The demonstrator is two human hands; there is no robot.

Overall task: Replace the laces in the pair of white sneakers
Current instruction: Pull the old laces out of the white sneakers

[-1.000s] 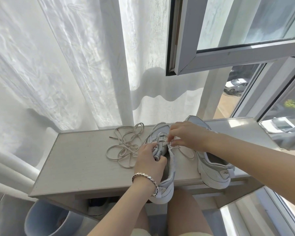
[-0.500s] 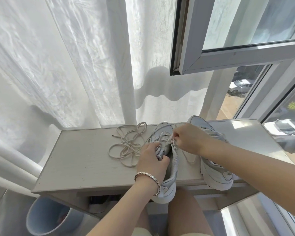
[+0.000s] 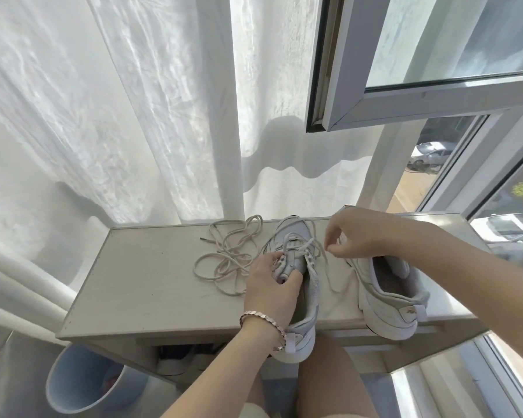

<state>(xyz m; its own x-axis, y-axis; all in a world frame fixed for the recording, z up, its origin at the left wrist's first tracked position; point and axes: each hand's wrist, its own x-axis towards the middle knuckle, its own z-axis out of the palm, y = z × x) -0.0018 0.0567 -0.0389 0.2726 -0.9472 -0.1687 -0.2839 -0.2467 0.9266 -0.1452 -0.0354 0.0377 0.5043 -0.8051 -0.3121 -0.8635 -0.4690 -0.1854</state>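
Rightward from the eyelets the right hand [image 3: 360, 233] has drawn, pinching the lace [image 3: 307, 245] to pull it through; the left hand [image 3: 269, 282] grips the near sneaker [image 3: 313, 285] by its tongue (steadying it on the ledge [image 3: 139, 282]); spare laces [image 3: 227, 257] lie just beside.

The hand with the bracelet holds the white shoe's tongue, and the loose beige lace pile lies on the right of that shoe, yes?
Not quite. In the head view the tangled loose beige lace lies left of the white sneaker; the braceleted left hand does hold its tongue.
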